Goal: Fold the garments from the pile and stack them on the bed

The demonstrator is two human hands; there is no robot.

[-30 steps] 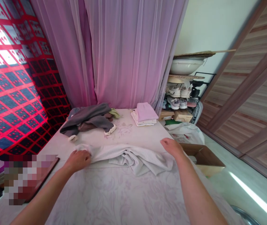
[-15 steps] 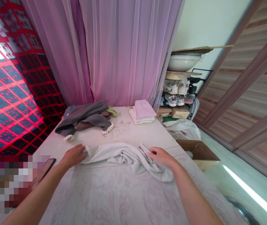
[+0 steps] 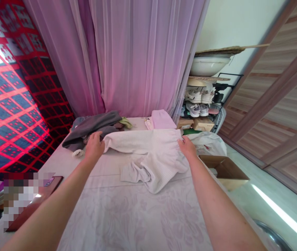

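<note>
A pair of pale ribbed pants (image 3: 164,153) is stretched sideways above the bed. My left hand (image 3: 95,144) is closed on one leg's cuff end at the left. At the right, my right hand (image 3: 187,144) grips the upper corner of the gathered waist. The upper leg is pulled out between my hands, while the other leg hangs lower, bent and creased on the sheet. Behind my left hand lies a heap of dark grey clothing (image 3: 96,123). Just beyond the pants is a folded pink stack (image 3: 163,119), its lower part hidden by them.
The bed's floral sheet (image 3: 127,216) spreads out in front of me. A reddish flat object (image 3: 33,212), partly pixelated, lies by my left forearm. Right of the bed stand an open cardboard box (image 3: 224,170) and a shoe rack (image 3: 203,101). Purple curtains (image 3: 138,59) hang behind.
My right hand has taken hold of the pants' waist. Both hands have lifted and moved the pants away from me, unrolling the bunched cloth into a stretched shape.
</note>
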